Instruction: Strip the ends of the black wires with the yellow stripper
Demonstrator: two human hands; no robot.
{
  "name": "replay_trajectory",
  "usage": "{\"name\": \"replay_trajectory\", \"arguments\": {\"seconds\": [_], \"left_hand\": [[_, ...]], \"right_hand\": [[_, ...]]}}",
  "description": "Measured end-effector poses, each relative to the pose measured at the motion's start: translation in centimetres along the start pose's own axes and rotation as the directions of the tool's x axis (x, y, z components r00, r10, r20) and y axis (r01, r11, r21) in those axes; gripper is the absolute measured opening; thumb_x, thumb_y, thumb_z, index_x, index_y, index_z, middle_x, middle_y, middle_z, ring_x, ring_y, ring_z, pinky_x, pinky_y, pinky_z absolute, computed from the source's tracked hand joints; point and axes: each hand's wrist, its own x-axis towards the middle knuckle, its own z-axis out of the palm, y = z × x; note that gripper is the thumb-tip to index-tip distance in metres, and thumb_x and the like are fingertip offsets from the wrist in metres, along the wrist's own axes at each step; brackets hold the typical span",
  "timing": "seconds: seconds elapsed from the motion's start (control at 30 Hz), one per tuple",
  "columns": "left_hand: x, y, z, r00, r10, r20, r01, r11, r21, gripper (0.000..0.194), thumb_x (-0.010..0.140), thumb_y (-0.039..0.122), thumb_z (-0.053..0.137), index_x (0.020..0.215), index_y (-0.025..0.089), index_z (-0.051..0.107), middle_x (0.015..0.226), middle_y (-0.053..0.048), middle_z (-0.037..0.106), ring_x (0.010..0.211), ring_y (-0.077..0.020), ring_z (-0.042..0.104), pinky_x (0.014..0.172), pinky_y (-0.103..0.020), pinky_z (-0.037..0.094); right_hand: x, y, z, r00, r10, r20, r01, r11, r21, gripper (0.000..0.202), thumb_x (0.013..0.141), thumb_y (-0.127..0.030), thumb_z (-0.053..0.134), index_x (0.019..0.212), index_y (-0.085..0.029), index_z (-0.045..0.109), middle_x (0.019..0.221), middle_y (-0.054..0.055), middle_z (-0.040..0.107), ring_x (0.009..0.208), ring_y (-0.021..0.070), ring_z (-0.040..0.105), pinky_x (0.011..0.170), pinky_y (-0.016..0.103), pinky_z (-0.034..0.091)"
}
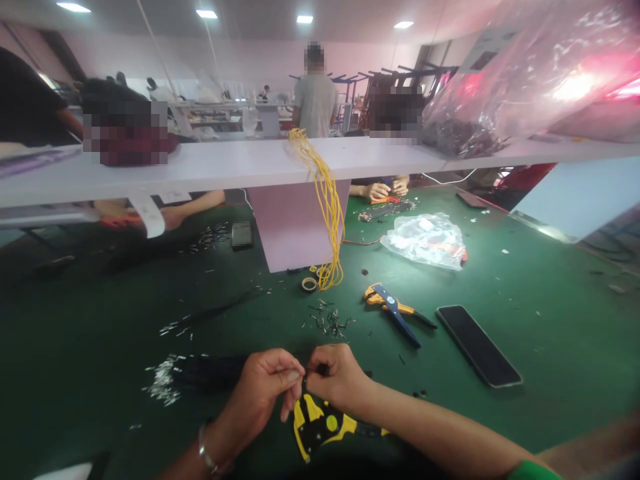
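Note:
My left hand (273,383) and my right hand (336,377) meet fingertip to fingertip over the green table. Both are closed in a pinch, and what lies between the fingers is too small to make out. Just below them rests a yellow and black wire stripper (325,427), partly under my right wrist. To the left lies a bundle of black wires with shiny metal ends (167,380), partly behind my left hand. Beyond my hands is a scatter of small metal terminals (331,321).
A blue and orange wire stripper (395,310) and a phone (479,347) lie at the right. Yellow wires (330,220) hang from the white shelf (225,163). A plastic bag (425,240) and a tape roll (309,285) sit farther back. Across the table, other people's hands (383,191) work.

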Motion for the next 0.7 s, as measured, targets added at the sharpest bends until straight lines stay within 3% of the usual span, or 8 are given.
{"name": "replay_trajectory", "arguments": {"seconds": [0.37,0.57,0.7], "left_hand": [[0.9,-0.3,-0.5,0.999,-0.010,0.038,0.012,0.998,-0.056,0.023,0.059,0.031,0.077,0.065,0.011,0.064,0.048,-0.001,0.058,0.034,-0.0098,0.047,0.029,-0.019,0.035],[1.2,1.2,-1.4,0.998,0.017,0.068,-0.009,0.992,-0.124,0.020,0.059,0.028,0.074,0.070,0.012,0.068,0.056,-0.003,0.062,0.043,-0.0106,0.050,0.038,-0.020,0.038],[1.5,2.0,-2.0,0.991,0.129,0.018,-0.129,0.992,-0.006,0.029,0.068,0.034,0.067,0.052,0.010,0.063,0.064,-0.007,0.063,0.047,-0.0085,0.048,0.043,-0.021,0.036]], "right_hand": [[0.2,0.1,-0.4,0.997,-0.050,-0.060,0.048,0.998,-0.033,0.013,0.062,-0.010,0.051,0.053,-0.017,0.058,0.050,-0.003,0.057,0.045,0.0088,0.049,0.044,0.018,0.034],[0.1,-0.7,-1.2,0.938,-0.338,-0.079,0.316,0.926,-0.206,0.014,0.065,-0.010,0.047,0.060,-0.018,0.057,0.052,0.000,0.059,0.045,0.0110,0.051,0.047,0.021,0.037],[-0.3,-1.3,-1.2,0.869,-0.495,-0.003,0.462,0.812,-0.356,0.014,0.069,-0.010,0.045,0.063,-0.018,0.055,0.051,0.001,0.054,0.046,0.0131,0.049,0.047,0.024,0.037]]}}
